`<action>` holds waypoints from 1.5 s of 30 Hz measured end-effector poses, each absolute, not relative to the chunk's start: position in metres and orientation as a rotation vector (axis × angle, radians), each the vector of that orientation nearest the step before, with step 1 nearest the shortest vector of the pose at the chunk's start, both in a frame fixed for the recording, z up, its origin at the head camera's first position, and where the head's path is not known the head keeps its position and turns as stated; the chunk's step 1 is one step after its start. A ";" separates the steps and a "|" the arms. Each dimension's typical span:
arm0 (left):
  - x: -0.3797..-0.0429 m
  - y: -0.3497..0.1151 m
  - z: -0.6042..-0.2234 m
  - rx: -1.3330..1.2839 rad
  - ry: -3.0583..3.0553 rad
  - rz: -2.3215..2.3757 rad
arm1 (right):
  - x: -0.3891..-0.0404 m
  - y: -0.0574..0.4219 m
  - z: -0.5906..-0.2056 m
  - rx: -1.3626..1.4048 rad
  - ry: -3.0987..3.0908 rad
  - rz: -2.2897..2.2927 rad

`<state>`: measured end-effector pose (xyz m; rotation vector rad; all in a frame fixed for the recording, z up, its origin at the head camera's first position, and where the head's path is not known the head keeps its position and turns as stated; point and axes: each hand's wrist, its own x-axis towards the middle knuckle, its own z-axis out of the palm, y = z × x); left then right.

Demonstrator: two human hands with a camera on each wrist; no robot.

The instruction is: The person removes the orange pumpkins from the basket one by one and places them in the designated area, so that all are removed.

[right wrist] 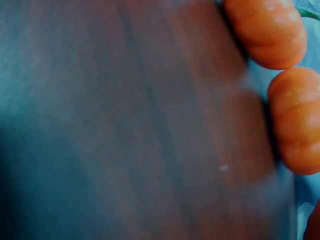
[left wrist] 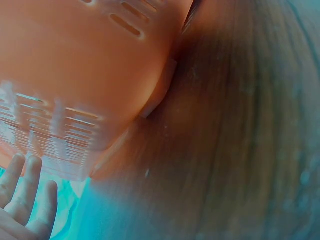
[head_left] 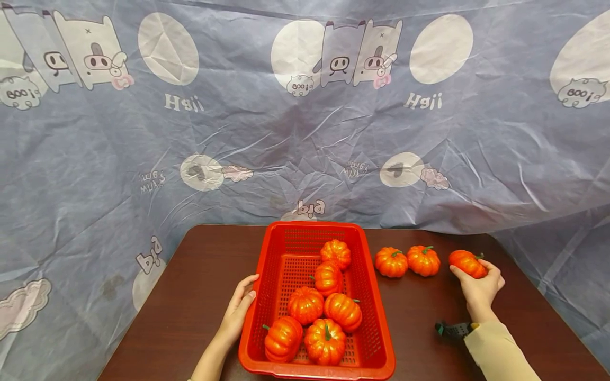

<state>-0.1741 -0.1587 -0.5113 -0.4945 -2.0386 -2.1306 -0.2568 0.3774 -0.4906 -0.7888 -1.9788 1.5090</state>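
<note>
A red plastic basket (head_left: 252,317) stands on the table, with several small orange toy pumpkins (head_left: 305,305) inside it. My left hand (head_left: 234,312) touches the basket's left side near the rim. Its fairly straight fingers (left wrist: 31,187) show beside the slotted wall in the left wrist view. At the right, my right hand (head_left: 480,288) grips an orange pumpkin (head_left: 466,263) between thumb and fingers. Two more pumpkins, one (head_left: 391,262) by the basket and another (head_left: 423,260) beside it, sit on the table. The right wrist view does not show the hand's grip.
The dark brown table (head_left: 419,301) has its far edge against a grey-blue printed cloth (head_left: 305,132). A black strap-like device (head_left: 452,330) is at the right wrist, next to the beige sleeve (head_left: 495,349).
</note>
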 end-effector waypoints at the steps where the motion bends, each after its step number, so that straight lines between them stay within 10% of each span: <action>1: -0.174 -0.159 -0.511 -0.497 -2.038 -2.134 | -0.257 0.378 -0.493 -0.789 -1.981 1.497; 45: -0.174 -0.158 -0.511 -0.497 -2.029 -2.121 | -0.260 0.373 -0.510 -0.771 -2.143 1.479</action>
